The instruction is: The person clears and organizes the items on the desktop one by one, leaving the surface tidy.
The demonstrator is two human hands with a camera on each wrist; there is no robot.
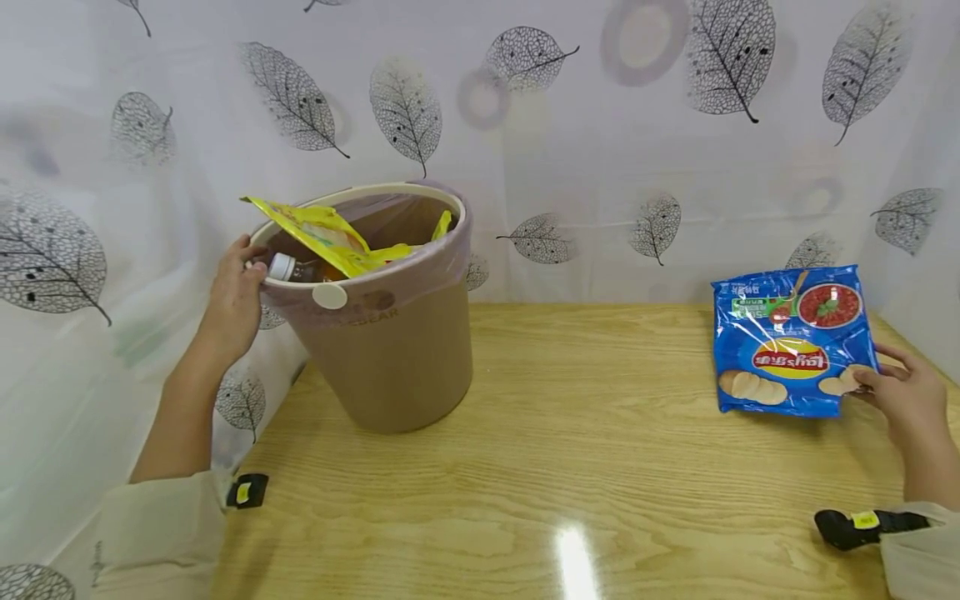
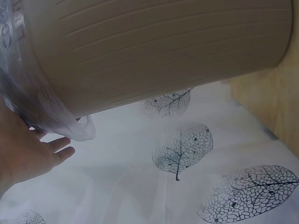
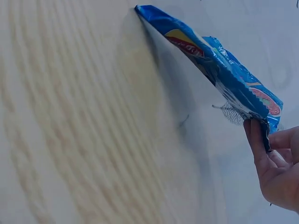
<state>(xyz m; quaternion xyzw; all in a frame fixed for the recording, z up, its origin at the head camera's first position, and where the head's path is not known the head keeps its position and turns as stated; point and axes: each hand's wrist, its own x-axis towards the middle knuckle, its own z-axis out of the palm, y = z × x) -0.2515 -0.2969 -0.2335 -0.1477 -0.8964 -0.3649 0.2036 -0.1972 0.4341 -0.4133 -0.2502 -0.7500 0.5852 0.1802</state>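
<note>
At the left in the head view, a brown trash bin [image 1: 397, 367] with a purplish bin liner [image 1: 442, 250] stands leaning toward my left hand [image 1: 236, 296]. That hand holds the bin's rim; in the left wrist view, some fingers [image 2: 60, 156] show beside the liner's edge. Inside the bin are a yellow snack bag [image 1: 322, 233], sticking up over the rim, and a white-capped bottle [image 1: 300, 268] with dark contents. At the right, my right hand [image 1: 911, 392] pinches the edge of a blue chip bag [image 1: 791, 350], whose print is upside down in the head view.
A wood-grain table [image 1: 570, 442] spreads beneath everything. Behind and along the sides hangs a whitish curtain [image 1: 585, 167] printed with leaf skeletons. Black straps [image 1: 862, 527] show at both sleeves.
</note>
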